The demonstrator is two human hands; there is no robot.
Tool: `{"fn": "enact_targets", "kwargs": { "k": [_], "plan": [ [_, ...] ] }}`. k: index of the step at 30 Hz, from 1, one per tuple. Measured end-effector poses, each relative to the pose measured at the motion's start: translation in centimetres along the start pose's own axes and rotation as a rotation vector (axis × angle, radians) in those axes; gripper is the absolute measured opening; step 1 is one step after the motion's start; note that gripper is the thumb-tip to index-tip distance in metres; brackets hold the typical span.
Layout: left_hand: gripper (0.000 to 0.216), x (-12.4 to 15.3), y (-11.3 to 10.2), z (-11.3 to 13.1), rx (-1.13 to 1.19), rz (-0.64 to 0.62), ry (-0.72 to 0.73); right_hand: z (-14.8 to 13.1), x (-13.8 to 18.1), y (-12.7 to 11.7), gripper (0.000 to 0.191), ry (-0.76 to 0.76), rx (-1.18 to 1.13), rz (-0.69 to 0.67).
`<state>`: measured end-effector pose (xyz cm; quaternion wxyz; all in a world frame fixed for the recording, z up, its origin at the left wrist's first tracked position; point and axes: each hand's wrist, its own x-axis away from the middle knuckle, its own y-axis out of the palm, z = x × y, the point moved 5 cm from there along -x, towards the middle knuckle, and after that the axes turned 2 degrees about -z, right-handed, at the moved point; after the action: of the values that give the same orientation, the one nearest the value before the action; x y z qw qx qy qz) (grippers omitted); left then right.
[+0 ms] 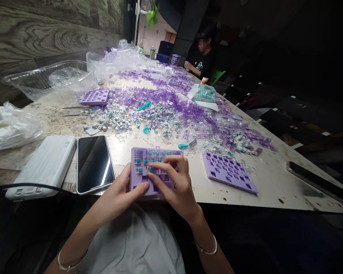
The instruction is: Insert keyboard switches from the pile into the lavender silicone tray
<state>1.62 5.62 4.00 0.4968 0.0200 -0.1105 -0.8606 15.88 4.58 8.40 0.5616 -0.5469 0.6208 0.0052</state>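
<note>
A purple keyboard plate [135, 179] with square cut-outs rests at the table's near edge. Small clear switches with blue centres [138, 161] sit in its upper rows and left side; its lower cut-outs show dark. My left hand [121, 194] grips the plate by its left and near side, thumb lying on top. With thumb and forefinger, my right hand [177, 179] pinches a blue-centred key switch [149, 169] at the plate's third row. My right fingers hide part of the plate's right half.
Beside the plate lie a phone [94, 163] and a white power bank [45, 163] on the left, another purple plate [228, 171] on the right. Loose switches [160, 118] and purple clear pieces [185, 106] cover the table beyond. A person [201, 57] sits at the far end.
</note>
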Motion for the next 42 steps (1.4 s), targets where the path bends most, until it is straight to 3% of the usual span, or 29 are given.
{"fn": "enact_targets", "kwargs": {
  "k": [15, 22, 28, 33, 42],
  "plan": [
    [0.049, -0.1, -0.3, -0.5, 0.014, 0.002, 0.052, -0.7, 0.5, -0.4, 0.024, -0.026, 0.036, -0.072],
    [0.049, 0.0, 0.0, 0.3, 0.043, 0.024, 0.027, -0.9, 0.9, -0.7, 0.021, -0.021, 0.116, -0.026],
    [0.041, 0.2, 0.2, 0.4, 0.065, 0.081, 0.093, -0.9, 0.6, -0.7, 0.022, -0.015, -0.025, -0.072],
    [0.050, 0.1, 0.2, 0.4, 0.019, 0.071, 0.109, -0.8, 0.7, -0.8, 0.021, -0.011, -0.016, -0.075],
    [0.037, -0.1, 0.3, 0.7, 0.038, 0.090, 0.065, -0.6, 1.0, -0.8, 0.022, 0.018, 0.006, -0.148]
  ]
}}
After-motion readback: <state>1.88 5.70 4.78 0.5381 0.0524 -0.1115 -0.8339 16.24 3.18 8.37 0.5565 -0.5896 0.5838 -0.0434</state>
